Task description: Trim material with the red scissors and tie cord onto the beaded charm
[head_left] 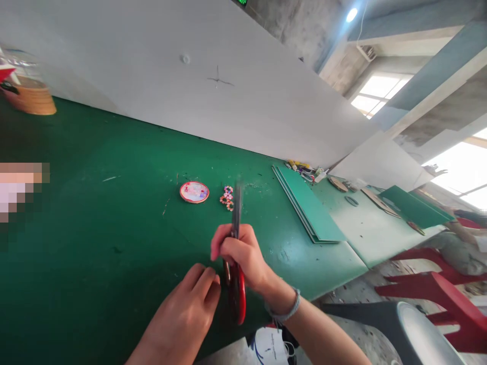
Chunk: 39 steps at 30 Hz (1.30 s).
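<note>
Your right hand (243, 253) gripped red-handled metal scissors (241, 294) over the glossy green table (114, 228); your left hand (194, 301) curled beside them, its hold unclear. Beyond lay a red-rimmed disc (194, 192) and ring-shaped trinkets (229, 196).

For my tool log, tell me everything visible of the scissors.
The scissors have red, plastic-looking handles and grey, metallic-looking blades, blurred toward the tips. The right hand grips them where blades meet handles, tips pointing away from the person, above the table. The left hand is beside the handles; contact is unclear, as is whether the blades are shut.
</note>
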{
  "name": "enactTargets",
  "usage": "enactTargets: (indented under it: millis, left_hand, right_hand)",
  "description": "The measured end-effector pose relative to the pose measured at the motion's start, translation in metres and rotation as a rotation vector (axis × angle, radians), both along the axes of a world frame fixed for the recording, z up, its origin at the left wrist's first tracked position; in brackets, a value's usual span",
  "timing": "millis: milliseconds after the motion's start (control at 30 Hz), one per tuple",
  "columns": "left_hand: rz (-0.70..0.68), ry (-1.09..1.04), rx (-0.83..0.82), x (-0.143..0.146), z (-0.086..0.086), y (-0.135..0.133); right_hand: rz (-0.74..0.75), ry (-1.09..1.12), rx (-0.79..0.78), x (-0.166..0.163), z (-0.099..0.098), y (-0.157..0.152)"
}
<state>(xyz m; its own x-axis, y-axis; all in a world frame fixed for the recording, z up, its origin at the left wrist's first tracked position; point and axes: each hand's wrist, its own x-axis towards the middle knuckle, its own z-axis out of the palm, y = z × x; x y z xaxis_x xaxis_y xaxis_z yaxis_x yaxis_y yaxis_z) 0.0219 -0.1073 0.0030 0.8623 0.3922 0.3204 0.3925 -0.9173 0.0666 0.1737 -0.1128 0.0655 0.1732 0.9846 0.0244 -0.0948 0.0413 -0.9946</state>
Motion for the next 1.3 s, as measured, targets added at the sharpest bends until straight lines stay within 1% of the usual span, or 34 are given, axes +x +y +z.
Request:
enactTargets:
  millis: [67,133,200,300,367,433,533,633,700,867,1000,1100,1167,1300]
  left_hand:
    - [0.008,0.024,-0.016,0.0,0.001,0.0]
    - [0.021,0.026,-0.001,0.0,0.002,-0.001]
    - [0.028,0.033,0.015,-0.001,0.001,-0.001]
    - [0.018,0.031,0.039,-0.002,0.0,-0.001]
    - [0.007,0.032,0.05,-0.002,-0.001,-0.001]
    - [0.006,0.043,0.046,-0.001,-0.002,0.0]
    - [0.02,0.049,0.001,0.0,-0.002,0.0]
    - [0.027,0.029,-0.041,-0.001,0.001,0.0]
    - [0.025,0.016,-0.044,-0.002,0.002,0.0]
    - [0.015,0.011,-0.007,-0.003,0.002,-0.001]
    - [-0.004,-0.04,0.03,-0.005,0.0,-0.003]
    - [-0.044,-0.032,0.139,-0.005,0.0,-0.002]
    - [-0.045,-0.017,0.191,-0.006,0.0,-0.001]
    - [-0.041,-0.011,0.203,-0.01,0.0,0.003]
  right_hand:
    - [0.016,-0.002,-0.052,-0.002,-0.009,0.003]
    - [0.005,0.01,-0.067,-0.001,-0.01,0.003]
    - [-0.034,0.026,-0.037,0.004,-0.001,0.002]
    - [-0.086,0.026,0.055,0.012,0.017,-0.002]
    - [-0.097,0.011,0.087,0.013,0.022,-0.005]
    - [-0.068,-0.023,0.057,0.012,0.017,-0.005]
    - [0.008,-0.088,-0.054,0.011,-0.001,-0.005]
    - [-0.036,-0.076,-0.106,0.013,-0.012,-0.006]
    - [-0.052,-0.093,-0.123,0.015,-0.011,-0.01]
    - [-0.015,-0.202,-0.131,0.017,-0.002,-0.017]
    - [-0.016,-0.259,-0.194,0.025,-0.003,-0.021]
    - [-0.071,-0.251,-0.201,0.035,-0.007,-0.026]
    - [-0.096,-0.236,-0.198,0.042,-0.009,-0.029]
    - [-0.136,-0.18,-0.19,0.048,-0.013,-0.031]
